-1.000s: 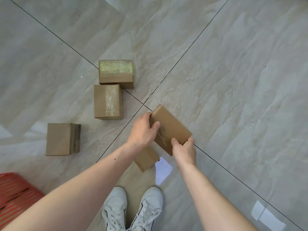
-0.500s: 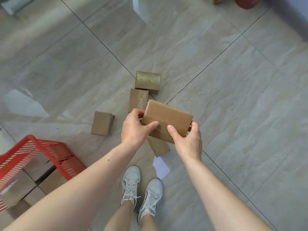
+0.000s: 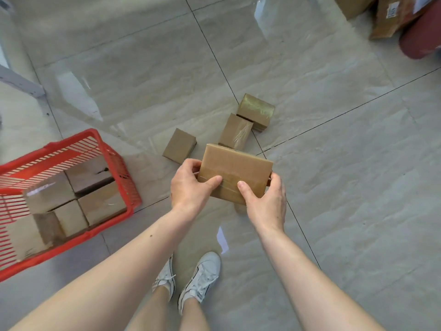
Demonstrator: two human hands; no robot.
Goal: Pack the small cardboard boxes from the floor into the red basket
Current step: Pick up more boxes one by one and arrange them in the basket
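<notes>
Fingers: we've got both sets wrapped round one taped cardboard box, thumbs on top, the rest curled under its short ends
Left hand: gripping the box's left end, thumb lying across the clear tape strip
Right hand: gripping the right end, thumb pressed on the near edge of the top face
Held box: up off the floor, top face roughly level, right in front of us and above our shoes
Red basket: sitting on the floor to our left, well apart from the held box, tilted-looking thanks to the wide lens
Inside the basket: several cardboard boxes already packed side by side, pretty much covering the bottom
Loose boxes on the floor: three small ones just beyond the held box; a plain one on the left, a taped one in the middle, and a shiny tape-covered one farthest out, touching the middle one
Floor: glossy grey tiles with dark grout lines
Shoes: white sneakers, right below the held box
Far corner: bigger cartons and something dark red, can't tell what it is
</notes>
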